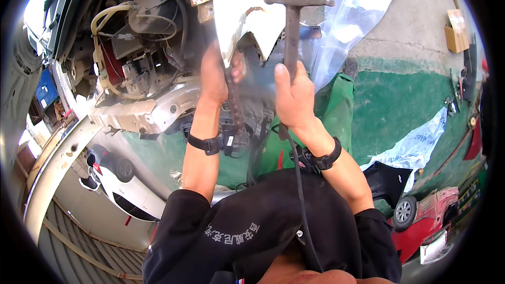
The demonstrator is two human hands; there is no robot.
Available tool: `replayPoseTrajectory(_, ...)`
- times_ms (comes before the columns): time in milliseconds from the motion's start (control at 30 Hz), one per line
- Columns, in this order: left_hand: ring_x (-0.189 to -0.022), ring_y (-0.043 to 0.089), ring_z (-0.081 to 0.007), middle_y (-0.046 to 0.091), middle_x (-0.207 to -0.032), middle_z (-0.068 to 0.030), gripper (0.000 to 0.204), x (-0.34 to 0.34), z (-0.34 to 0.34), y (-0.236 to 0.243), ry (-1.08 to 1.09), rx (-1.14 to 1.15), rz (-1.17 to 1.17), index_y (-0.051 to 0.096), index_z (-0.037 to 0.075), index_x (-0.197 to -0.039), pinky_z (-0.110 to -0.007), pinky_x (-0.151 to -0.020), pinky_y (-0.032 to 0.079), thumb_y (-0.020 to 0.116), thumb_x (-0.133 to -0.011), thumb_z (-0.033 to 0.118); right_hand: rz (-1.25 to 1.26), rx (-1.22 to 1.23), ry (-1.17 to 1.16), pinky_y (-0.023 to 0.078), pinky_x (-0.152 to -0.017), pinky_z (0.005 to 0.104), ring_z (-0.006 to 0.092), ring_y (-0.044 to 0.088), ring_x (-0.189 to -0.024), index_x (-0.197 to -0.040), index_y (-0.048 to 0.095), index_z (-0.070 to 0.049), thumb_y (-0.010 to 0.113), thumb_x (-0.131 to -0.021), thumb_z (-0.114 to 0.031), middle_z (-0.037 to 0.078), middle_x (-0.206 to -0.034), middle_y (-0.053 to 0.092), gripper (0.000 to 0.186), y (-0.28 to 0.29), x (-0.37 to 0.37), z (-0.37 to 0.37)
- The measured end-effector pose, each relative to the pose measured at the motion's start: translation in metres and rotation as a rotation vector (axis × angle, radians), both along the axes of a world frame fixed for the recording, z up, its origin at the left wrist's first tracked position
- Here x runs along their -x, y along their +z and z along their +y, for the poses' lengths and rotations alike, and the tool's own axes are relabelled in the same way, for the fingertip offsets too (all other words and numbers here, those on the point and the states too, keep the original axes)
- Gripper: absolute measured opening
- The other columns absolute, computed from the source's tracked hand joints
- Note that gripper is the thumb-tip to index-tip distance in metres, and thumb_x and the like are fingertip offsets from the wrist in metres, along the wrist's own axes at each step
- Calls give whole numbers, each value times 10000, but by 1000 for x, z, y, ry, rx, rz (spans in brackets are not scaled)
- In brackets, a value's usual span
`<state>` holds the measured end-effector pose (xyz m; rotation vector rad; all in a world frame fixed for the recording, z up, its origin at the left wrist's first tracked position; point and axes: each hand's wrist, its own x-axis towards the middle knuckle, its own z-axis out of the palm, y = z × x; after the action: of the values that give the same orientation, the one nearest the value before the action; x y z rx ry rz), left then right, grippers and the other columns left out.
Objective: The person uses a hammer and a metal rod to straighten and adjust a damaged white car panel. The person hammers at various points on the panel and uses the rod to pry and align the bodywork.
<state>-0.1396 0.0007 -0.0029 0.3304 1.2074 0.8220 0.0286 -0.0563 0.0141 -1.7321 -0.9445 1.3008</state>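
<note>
Floor: one workshop floor [389,100], painted green near the person, with bare grey concrete beyond it
Vehicles: three; an opened-up vehicle front [126,42] with exposed hoses and metal parts at left, one white car [134,186] at lower left, one red car body [428,221] at lower right
Hammer: one, a grey metal hammer [292,31], upright at top centre, its head overlapping the panel's right edge in view; whether they touch, I cannot tell
Right hand: the right hand [295,94] has its fingers clenched round the hammer's handle, thumb along it
Panel: one white metal panel with a jagged, rusty lower edge [236,0], top centre, above the left hand
Left hand: the left hand [213,79] has its fingers curled round one dark brown ridged bar [235,105] just below the panel's tip; whether they also grip the panel, I cannot tell
Wrist straps: two, a black left strap [202,144] and a black right strap [330,156]
Plastic sheets: two, one clear sheet [344,26] near the hammer, one pale blue sheet [415,139] at right
Box: one brown cardboard box [456,39], upper right
Writing: pale characters arched across one black short-sleeved shirt [321,200], upside down in view; blue print on the pale blue sheet
</note>
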Motion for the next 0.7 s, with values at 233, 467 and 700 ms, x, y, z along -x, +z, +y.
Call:
replayPoseTrajectory(233, -494, 441, -132, 479, -669, -51, 372, 3, 2, 0, 10, -14, 49, 526, 56, -976, -256, -413, 339, 407, -978, 408, 66, 3, -101, 450, -560, 438, 422, 592, -615, -923, 505, 56, 504, -976, -309, 227, -635, 577, 369, 0, 11, -9)
replayPoseTrajectory(467, -479, 439, -139, 483, -668, -62, 367, 10, -4, 0, 52, 18, 83, 527, 47, -975, -261, -406, 339, 391, -988, 388, 20, -33, 35, 449, -549, 436, 415, 595, -610, -948, 502, 59, 504, -977, -305, 230, -631, 577, 365, 3, 8, 2)
replayPoseTrajectory(700, -481, 426, -126, 459, -655, -49, 420, 7, 1, -2, -1, -4, -11, 516, 37, -979, -251, -409, 331, 390, -983, 438, 68, 12, -1, 464, -586, 388, 314, 590, -590, -950, 532, 67, 508, -978, -311, 195, -647, 585, 379, -2, 8, 7)
